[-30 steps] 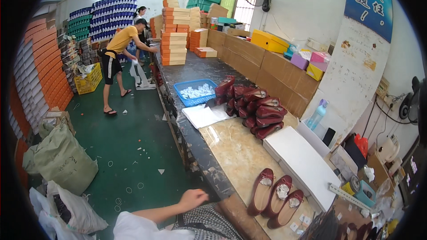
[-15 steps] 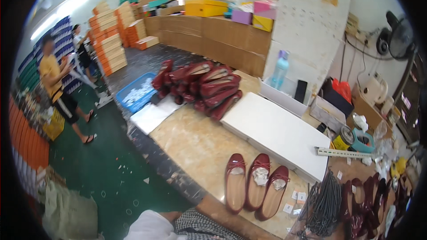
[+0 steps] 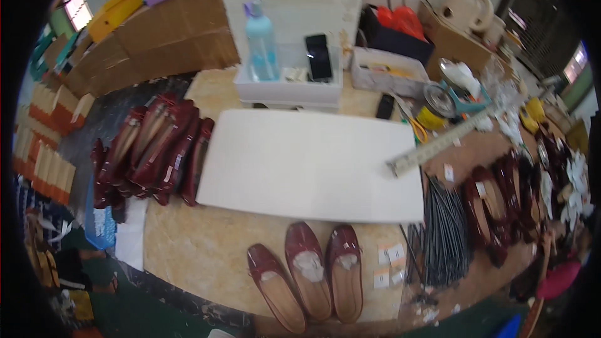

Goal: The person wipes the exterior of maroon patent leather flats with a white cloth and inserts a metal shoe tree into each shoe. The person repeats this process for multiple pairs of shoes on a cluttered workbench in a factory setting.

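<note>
Neither my left hand nor my right hand shows in the head view. In front of me, three dark red flat shoes, the left one (image 3: 275, 285), the middle one (image 3: 308, 269) and the right one (image 3: 344, 272), lie side by side, toes pointing away. White crumpled paper sits inside each. Just beyond them lies a broad white board (image 3: 313, 166). A heap of dark red shoes (image 3: 153, 150) is piled at its left. Small white tags (image 3: 391, 253) lie right of the three shoes, beside a bundle of thin dark rods or cords (image 3: 444, 235).
Behind the board, a white tray (image 3: 288, 92) holds a blue bottle (image 3: 261, 47) and a phone (image 3: 318, 57). A ruler-like strip (image 3: 438, 144) overlaps the board's right end. More red shoes (image 3: 488, 206) lie at right. Another person's pink garment (image 3: 559, 278) appears at the lower right.
The view has swung right and downward, so the table's items sit further left or more central. My checked and white clothing has left the lower edge. The three shoes still lie together.
</note>
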Available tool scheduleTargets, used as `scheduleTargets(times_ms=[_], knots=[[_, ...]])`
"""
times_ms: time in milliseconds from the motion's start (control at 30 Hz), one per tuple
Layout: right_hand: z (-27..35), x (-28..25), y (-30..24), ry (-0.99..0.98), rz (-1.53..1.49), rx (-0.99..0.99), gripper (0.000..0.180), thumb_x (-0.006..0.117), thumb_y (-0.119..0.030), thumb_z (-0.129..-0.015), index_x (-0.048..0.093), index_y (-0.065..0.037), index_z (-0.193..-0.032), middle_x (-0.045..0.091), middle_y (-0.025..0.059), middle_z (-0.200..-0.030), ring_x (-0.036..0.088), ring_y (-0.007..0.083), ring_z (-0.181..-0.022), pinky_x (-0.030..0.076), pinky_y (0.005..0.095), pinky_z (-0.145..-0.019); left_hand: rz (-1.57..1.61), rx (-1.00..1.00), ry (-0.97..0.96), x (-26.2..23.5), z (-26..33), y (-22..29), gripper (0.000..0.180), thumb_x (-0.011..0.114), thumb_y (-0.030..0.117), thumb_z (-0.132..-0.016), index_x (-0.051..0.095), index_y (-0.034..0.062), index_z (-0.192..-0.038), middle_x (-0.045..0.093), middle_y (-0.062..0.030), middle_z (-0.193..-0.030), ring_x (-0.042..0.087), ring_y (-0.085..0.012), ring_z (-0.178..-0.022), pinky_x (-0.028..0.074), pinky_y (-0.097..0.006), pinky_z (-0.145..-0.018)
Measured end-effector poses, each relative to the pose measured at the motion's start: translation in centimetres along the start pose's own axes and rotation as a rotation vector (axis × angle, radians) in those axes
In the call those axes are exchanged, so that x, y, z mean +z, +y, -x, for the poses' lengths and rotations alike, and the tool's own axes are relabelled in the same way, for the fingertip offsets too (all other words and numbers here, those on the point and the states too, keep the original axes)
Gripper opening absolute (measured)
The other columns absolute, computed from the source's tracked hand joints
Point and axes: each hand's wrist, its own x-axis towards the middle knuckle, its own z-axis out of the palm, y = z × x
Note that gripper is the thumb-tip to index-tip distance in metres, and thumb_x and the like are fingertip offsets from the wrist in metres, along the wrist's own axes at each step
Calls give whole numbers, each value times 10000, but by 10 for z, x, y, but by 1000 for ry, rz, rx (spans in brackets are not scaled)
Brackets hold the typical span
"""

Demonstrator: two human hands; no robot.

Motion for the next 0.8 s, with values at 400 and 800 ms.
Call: scheduleTargets(times_ms=[400, 800], knots=[[-27, 95, 88, 125, 452, -328, 352, 574, -256, -945, 616, -37, -1218, 687, 87, -1022, 635, 157, -890, 508, 301, -779, -69, 212, -40, -19, -14, -16, 454, 486, 397, -955, 638, 44, -1195, 682, -169, -1047, 648, -253, -963, 495, -368, -844], [-86, 158, 34, 177, 722, -260, 363, 581, -278, -936, 625, -33, -1200, 688, 87, -1045, 641, 162, -932, 510, 301, -809, -214, -34, -76, -48, 13, -22, 433, 485, 367, -968, 627, 39, -1213, 691, -158, -1016, 661, -229, -915, 512, -342, -803]])
